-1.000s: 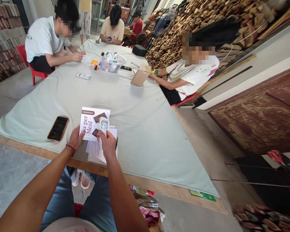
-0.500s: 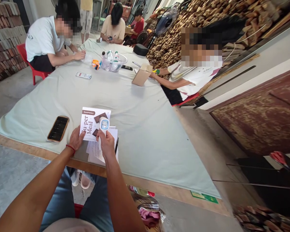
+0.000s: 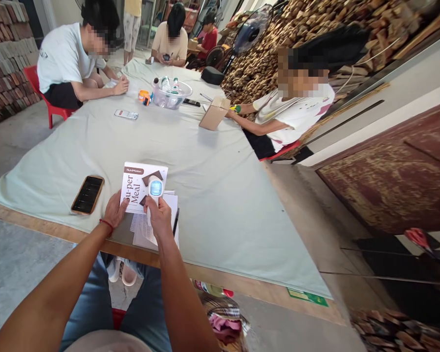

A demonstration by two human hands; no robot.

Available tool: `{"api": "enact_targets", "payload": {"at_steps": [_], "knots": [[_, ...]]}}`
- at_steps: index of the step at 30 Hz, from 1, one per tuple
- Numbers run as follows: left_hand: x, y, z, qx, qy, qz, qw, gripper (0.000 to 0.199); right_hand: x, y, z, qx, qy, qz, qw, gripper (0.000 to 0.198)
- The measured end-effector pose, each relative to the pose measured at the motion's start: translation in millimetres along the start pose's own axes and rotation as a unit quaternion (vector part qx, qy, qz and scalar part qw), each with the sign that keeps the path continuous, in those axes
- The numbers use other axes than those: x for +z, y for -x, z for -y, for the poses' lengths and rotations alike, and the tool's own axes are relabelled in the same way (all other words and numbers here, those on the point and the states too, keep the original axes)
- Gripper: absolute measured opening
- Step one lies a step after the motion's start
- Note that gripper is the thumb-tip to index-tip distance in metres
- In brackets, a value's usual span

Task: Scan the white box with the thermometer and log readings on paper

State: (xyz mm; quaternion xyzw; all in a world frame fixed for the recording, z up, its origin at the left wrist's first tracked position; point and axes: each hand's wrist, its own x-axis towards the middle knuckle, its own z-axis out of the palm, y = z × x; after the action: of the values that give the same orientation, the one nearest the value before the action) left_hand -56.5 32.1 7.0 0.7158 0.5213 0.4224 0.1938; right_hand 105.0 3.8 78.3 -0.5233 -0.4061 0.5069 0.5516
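Observation:
My left hand (image 3: 115, 211) grips the left edge of a white box (image 3: 134, 182) printed "NutriMotion" and "Meal", its thumb on the front face. Wrapped round the handle of a white infrared thermometer (image 3: 155, 187) is my right hand (image 3: 159, 215). The thermometer's small screen glows pale blue and faces me; its head overlaps the right part of the box. Under both hands lie sheets of paper (image 3: 143, 237) with writing on them. A black pen (image 3: 176, 221) rests along their right edge. Left of the box lies a phone (image 3: 88, 195) in an orange-brown case.
A pale green cloth (image 3: 220, 195) covers the table. Farther back stand a clear plastic basin (image 3: 181, 90) holding bottles, an orange tape dispenser (image 3: 144, 97) and another phone (image 3: 126, 114). A person at the right (image 3: 289, 112) handles a cardboard box (image 3: 214, 113). Others sit along the left and far sides.
The thermometer has shifted slightly left over the box, and its screen looks more evenly lit blue. My left hand keeps its hold on the box.

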Motion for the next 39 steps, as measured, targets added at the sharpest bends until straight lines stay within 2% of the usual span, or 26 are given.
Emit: {"api": "enact_targets", "payload": {"at_steps": [13,17,20,22,25,28,30,33,36,39], "knots": [[-2,0,-3,0.003,-0.003,0.005,1.000,0.060,0,5,5,-0.001,-0.021,-0.010,1.000,0.037],[-2,1,-4,-0.025,0.019,0.006,0.999,0.062,-8,13,7,-0.006,-0.004,-0.020,1.000,0.038],[-6,-3,-4,-0.071,0.075,0.010,0.995,0.064,-19,22,13,-0.010,0.020,-0.035,0.999,0.035],[-13,-8,-4,-0.109,0.153,0.036,0.982,0.069,-30,29,18,-0.012,0.042,-0.049,0.998,0.032],[-26,-19,-6,-0.175,0.278,0.121,0.937,0.080,-52,40,22,-0.011,0.081,-0.076,0.994,0.032],[-36,-24,-13,-0.232,0.329,0.157,0.902,0.079,-77,49,19,-0.012,0.124,-0.114,0.986,0.034],[-37,-24,-18,-0.242,0.343,0.134,0.898,0.078,-93,54,13,-0.009,0.145,-0.148,0.978,0.039],[-34,-27,-21,-0.237,0.350,0.051,0.905,0.074,-113,59,2,-0.006,0.165,-0.181,0.970,0.045],[-27,-42,-13,-0.225,0.328,-0.046,0.916,0.067,-125,62,-7,-0.010,0.169,-0.194,0.966,0.048],[-18,-63,1,-0.208,0.261,-0.105,0.937,0.063,-127,64,-10,-0.006,0.161,-0.202,0.966,0.049]]}}
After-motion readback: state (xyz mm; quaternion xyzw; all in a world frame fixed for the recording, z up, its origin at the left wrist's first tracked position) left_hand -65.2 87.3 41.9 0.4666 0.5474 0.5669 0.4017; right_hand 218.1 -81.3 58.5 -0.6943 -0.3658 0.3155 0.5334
